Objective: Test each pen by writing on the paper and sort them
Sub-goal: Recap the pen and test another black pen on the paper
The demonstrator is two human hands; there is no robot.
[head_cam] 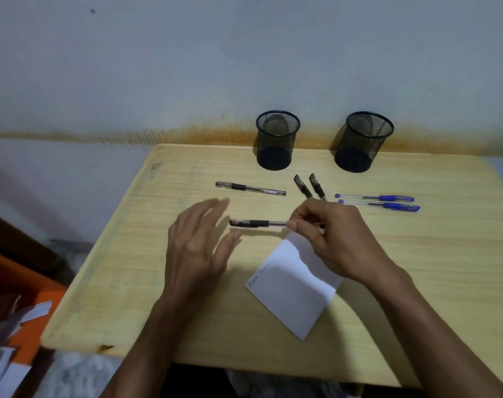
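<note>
My right hand (328,239) pinches the black gel pen (257,224) just above the paper (296,285), left hand (198,239) open, empty — a hasty cap-pull could flick it off the table (158,282).

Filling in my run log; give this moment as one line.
right hand holds black pen | left hand open beside its cap | paper below | both mesh cups look empty

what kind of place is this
Probably a plain desk in a home room: a small wooden table pushed against a stained painted wall, with two mesh pen cups at the back.
</note>
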